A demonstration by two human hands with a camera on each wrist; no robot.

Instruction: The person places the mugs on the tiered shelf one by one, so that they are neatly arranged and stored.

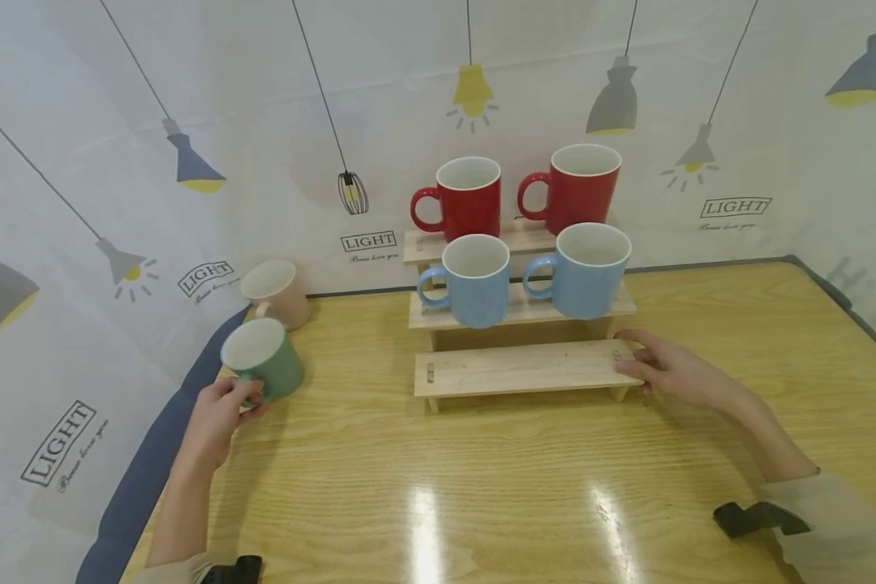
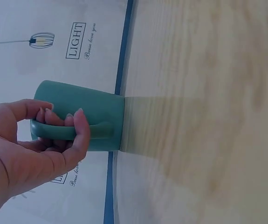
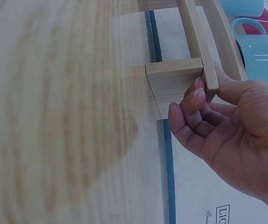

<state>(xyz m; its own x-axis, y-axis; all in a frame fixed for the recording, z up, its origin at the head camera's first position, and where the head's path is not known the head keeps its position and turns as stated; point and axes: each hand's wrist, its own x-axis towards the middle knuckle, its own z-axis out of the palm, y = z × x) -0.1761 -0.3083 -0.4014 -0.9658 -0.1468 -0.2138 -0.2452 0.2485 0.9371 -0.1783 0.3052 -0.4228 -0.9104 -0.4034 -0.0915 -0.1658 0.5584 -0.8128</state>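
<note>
My left hand (image 1: 215, 418) grips the handle of a green mug (image 1: 281, 369) at the left of the table; in the left wrist view the fingers curl round the handle (image 2: 54, 131). Behind it stands a pink mug (image 1: 292, 304), partly covered by the green one. With thumb on top and fingers beneath, my right hand (image 1: 675, 373) pinches the right end of the lowest step of a three-step wooden rack (image 1: 518, 369). Two light blue mugs (image 1: 478, 292) stand on the middle step, handles to the left. On the top step are two red mugs (image 1: 474, 203).
The wooden table (image 1: 350, 478) is bordered at the back and left by a white cloth (image 1: 380, 97) printed with lamps. A dark blue edge (image 1: 156, 438) runs along the table's left side. The rack's lowest step holds no mug.
</note>
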